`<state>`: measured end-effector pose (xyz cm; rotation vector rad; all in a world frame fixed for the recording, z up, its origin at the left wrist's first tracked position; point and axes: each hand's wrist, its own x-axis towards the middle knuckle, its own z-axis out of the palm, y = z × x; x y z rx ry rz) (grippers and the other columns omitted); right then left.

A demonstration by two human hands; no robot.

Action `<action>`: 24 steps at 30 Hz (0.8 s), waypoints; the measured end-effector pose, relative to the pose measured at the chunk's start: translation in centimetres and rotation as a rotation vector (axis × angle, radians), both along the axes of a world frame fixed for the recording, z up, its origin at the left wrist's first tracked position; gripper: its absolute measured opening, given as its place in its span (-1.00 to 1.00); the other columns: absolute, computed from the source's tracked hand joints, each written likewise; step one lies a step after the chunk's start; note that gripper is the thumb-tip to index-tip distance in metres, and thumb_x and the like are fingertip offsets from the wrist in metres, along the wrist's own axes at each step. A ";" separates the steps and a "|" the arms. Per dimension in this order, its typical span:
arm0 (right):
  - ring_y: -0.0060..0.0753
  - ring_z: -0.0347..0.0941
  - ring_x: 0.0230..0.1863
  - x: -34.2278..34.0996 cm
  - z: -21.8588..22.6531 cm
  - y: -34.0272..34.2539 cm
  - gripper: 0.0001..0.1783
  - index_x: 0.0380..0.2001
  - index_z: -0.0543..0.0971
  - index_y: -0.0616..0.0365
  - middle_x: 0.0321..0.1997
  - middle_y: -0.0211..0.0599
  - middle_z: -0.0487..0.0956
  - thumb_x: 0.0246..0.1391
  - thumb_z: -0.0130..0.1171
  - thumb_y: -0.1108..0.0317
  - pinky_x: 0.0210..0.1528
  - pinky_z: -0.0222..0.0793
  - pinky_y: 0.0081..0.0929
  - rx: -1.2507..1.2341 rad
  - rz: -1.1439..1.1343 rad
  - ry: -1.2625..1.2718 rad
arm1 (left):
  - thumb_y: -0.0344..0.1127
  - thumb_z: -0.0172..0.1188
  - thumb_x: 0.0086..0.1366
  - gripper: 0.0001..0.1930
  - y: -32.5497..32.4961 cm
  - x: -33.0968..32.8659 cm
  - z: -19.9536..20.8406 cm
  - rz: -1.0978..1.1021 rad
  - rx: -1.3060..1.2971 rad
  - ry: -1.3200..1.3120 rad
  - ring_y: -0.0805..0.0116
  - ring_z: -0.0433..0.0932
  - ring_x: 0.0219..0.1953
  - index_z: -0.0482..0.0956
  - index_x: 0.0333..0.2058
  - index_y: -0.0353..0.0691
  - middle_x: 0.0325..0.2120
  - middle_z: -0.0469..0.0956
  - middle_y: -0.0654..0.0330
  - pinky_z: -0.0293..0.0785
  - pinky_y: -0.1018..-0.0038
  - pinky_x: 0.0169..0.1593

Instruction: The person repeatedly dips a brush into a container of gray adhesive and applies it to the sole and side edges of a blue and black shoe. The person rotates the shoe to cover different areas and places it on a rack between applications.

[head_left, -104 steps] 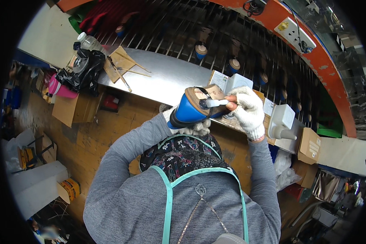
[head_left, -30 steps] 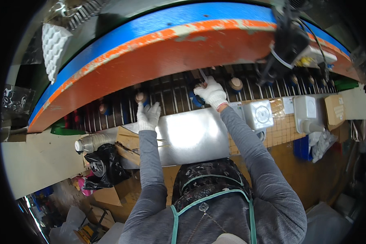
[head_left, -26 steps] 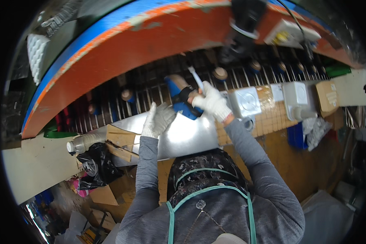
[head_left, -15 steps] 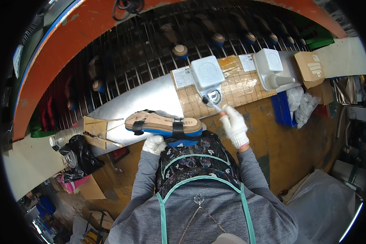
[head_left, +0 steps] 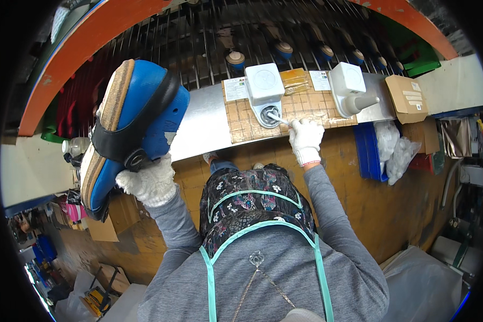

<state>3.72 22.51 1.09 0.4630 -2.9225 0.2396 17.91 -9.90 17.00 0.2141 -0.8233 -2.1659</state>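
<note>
Two gloved hands occupied: left hand [head_left: 151, 182] curled under the strapped blue shoe [head_left: 131, 137], raised at left; right hand [head_left: 306, 137] pinching a brush [head_left: 279, 119] in the cup [head_left: 262, 119], where overloading could cause drips.

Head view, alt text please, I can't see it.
Gloved left hand holds up a blue shoe last with a black strap. Gloved right hand holds a brush in the open cup of a white dispenser; a second dispenser stands farther right.

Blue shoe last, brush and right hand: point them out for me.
Blue shoe last [head_left: 160, 121]: head view, blue surface.
Brush [head_left: 277, 118]: head view, white handle.
Right hand [head_left: 306, 138]: head view, back of glove.
</note>
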 end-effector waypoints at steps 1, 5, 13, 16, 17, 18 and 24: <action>-0.13 0.51 -0.23 0.1 -0.1 0.1 -0.91 -0.39 0.66 -0.19 -0.41 -0.39 0.59 0.03 0.29 0.16 -0.17 0.21 -0.09 -0.010 0.021 0.008 | 0.22 0.63 -0.26 0.17 0.2 0.4 -0.1 0.094 0.018 -0.022 -0.10 0.12 0.42 0.25 0.35 0.00 0.39 0.18 0.08 0.06 -0.35 0.39; -0.14 0.52 -0.36 -0.1 -0.6 0.9 -0.82 -0.35 0.64 -0.10 -0.45 -0.19 0.59 0.12 0.18 0.10 -0.27 0.27 -0.17 -0.328 -0.118 -0.236 | 0.20 0.55 -0.06 0.07 0.8 1.6 -0.7 0.146 -0.082 0.015 -0.01 0.22 0.38 0.23 0.35 -0.10 0.35 0.24 0.06 0.15 -0.11 0.43; -0.63 0.32 -0.53 -1.7 -0.2 3.6 -0.74 -0.38 0.62 0.12 -0.54 -0.46 0.52 0.18 0.17 0.15 -0.45 0.22 -0.55 -1.067 -0.257 -0.986 | -0.23 0.45 0.18 -0.21 2.2 0.1 -0.1 0.481 -0.915 -0.328 0.12 0.43 0.18 0.24 0.30 -0.35 0.16 0.41 -0.01 0.38 0.25 0.29; -0.50 0.38 -0.53 -1.4 0.6 3.4 -0.89 -0.40 0.63 0.05 -0.51 -0.42 0.57 0.08 0.28 0.28 -0.46 0.24 -0.49 -1.033 -0.203 -0.872 | -0.32 0.41 0.19 -0.27 4.8 0.1 0.1 0.143 -0.589 -0.334 0.12 0.48 0.15 0.27 0.28 -0.35 0.14 0.45 -0.04 0.43 0.30 0.25; -0.52 0.37 -0.55 -1.2 1.3 3.1 -0.89 -0.40 0.65 0.02 -0.52 -0.43 0.57 0.07 0.31 0.25 -0.48 0.21 -0.50 -0.910 -0.126 -0.630 | -0.35 0.34 0.25 -0.34 5.8 0.2 -0.3 -0.018 -0.372 -0.208 0.12 0.49 0.15 0.29 0.27 -0.33 0.14 0.46 -0.07 0.47 0.31 0.23; -0.54 0.35 -0.56 -0.9 2.3 2.6 -0.88 -0.39 0.66 -0.01 -0.52 -0.44 0.56 0.06 0.35 0.23 -0.49 0.19 -0.50 -0.772 -0.082 -0.399 | -0.39 0.27 0.30 -0.42 6.6 0.3 -0.8 -0.177 -0.155 -0.081 0.12 0.51 0.16 0.30 0.26 -0.31 0.14 0.46 -0.09 0.51 0.32 0.21; -0.39 0.49 -0.32 -0.5 15.2 0.3 -0.87 -0.51 0.64 -0.10 -0.42 -0.53 0.59 -0.12 0.43 0.25 -0.17 0.23 -0.30 -0.291 0.285 0.652 | -0.44 0.32 0.19 -0.48 3.3 -7.7 -6.2 0.502 -1.284 0.053 -0.09 0.47 0.24 0.46 0.15 -0.23 0.16 0.49 -0.18 0.21 0.00 0.39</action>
